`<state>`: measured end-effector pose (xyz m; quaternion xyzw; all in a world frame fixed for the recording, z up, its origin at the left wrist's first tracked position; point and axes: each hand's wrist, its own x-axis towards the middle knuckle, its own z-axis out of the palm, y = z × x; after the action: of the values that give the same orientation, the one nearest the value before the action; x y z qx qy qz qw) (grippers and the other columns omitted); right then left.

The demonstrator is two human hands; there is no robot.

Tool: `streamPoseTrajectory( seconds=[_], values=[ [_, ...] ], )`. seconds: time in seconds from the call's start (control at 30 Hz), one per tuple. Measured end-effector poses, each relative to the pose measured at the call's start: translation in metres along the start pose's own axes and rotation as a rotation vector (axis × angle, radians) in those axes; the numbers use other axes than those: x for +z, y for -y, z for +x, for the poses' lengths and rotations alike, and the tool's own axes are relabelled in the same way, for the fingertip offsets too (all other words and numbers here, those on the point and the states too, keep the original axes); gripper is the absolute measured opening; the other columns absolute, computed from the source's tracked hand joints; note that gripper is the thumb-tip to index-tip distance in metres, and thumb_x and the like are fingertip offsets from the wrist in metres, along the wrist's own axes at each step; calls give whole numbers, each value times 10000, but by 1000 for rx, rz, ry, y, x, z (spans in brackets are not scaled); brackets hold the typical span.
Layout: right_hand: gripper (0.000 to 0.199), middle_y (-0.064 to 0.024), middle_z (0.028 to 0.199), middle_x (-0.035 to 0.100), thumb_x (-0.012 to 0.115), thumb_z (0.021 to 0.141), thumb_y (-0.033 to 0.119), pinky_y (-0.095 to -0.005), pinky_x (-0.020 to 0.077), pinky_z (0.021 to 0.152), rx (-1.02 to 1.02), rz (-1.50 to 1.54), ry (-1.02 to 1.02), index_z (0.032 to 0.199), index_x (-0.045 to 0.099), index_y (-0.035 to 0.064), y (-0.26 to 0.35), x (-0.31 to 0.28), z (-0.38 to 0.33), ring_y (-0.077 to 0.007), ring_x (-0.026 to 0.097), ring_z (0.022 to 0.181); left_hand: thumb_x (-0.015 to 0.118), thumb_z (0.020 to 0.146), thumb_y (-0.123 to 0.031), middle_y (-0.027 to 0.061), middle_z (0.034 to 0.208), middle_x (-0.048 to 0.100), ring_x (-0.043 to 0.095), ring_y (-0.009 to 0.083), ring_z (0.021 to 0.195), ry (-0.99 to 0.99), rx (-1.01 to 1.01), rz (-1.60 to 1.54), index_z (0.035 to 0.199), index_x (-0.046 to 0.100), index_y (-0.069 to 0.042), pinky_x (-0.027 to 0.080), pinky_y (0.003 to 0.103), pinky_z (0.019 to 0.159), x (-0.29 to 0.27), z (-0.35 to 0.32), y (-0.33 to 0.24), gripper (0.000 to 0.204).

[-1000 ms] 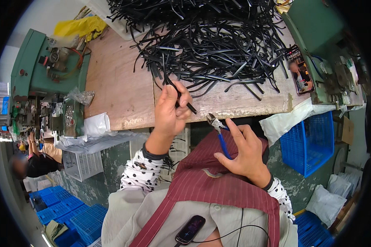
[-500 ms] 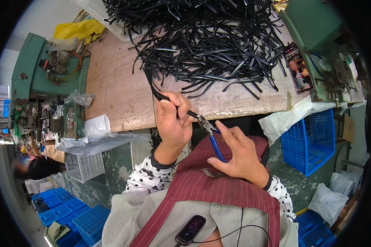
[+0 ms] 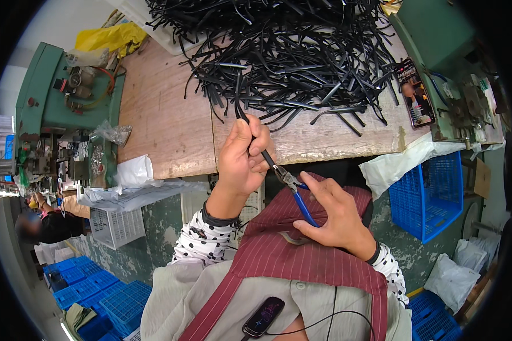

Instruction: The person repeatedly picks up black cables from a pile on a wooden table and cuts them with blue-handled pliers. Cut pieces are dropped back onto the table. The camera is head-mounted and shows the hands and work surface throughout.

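My left hand (image 3: 242,162) grips a long black strip (image 3: 250,125) that runs from the pile down through my fingers. Its lower end sits in the jaws of blue-handled cutters (image 3: 297,195), which my right hand (image 3: 335,219) holds just to the right, over my red striped apron. A big heap of similar black strips (image 3: 290,51) covers the far part of the wooden bench (image 3: 165,125).
A green machine (image 3: 62,108) stands at the bench's left, another green machine (image 3: 455,68) at the right. A blue crate (image 3: 426,193) and white bags lie lower right. White basket (image 3: 116,224) and blue crates (image 3: 91,290) sit lower left, near another person (image 3: 45,221).
My left hand has drawn the black strip down from the pile toward me, and the cutters in my right hand have closed in on its lower end.
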<state>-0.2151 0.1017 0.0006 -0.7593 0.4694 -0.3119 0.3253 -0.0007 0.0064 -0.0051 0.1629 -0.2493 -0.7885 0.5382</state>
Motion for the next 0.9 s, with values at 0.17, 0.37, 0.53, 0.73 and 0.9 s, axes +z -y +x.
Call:
streamPoseTrajectory(
  seconds=[0.17, 0.37, 0.53, 0.73, 0.9],
  values=[
    [886, -148, 1003, 589, 871, 622, 234, -381, 517, 704, -91, -303, -54, 1433, 549, 77, 7, -8, 4, -297, 607, 850, 359, 1108, -400, -44, 682, 376, 271, 33, 509, 155, -146, -47, 963, 473, -120, 264, 184, 436, -7, 5, -5, 335],
    [890, -146, 992, 585, 877, 614, 214, -378, 520, 690, -117, -269, -20, 1428, 549, 68, 4, -10, 5, -294, 609, 829, 348, 1110, -406, -44, 680, 378, 270, 41, 510, 172, -127, -62, 956, 466, -120, 261, 189, 437, -14, 3, 0, 346],
    [853, -138, 968, 559, 867, 653, 240, -384, 521, 661, -45, -193, -55, 1427, 545, 83, -9, 5, 0, -285, 600, 790, 373, 1105, -400, -32, 701, 412, 314, 61, 552, -118, 115, 88, 951, 475, -120, 308, 207, 498, -7, -7, 16, 336],
    [899, -125, 939, 564, 876, 630, 282, -379, 513, 665, -4, -321, -230, 1441, 540, 89, -12, 14, 0, -282, 594, 829, 597, 1034, -328, 37, 825, 596, 542, 130, 733, -431, 298, 1014, 992, 580, -57, 468, 305, 677, -29, 23, 22, 275],
    [920, -119, 936, 565, 878, 619, 299, -374, 511, 663, 29, -271, -197, 1448, 535, 96, -13, 12, -6, -279, 585, 813, 717, 909, -242, 70, 886, 683, 667, 265, 744, -312, 209, 1892, 1196, 705, -188, 521, 385, 646, -29, 77, 31, 292]
  ],
)
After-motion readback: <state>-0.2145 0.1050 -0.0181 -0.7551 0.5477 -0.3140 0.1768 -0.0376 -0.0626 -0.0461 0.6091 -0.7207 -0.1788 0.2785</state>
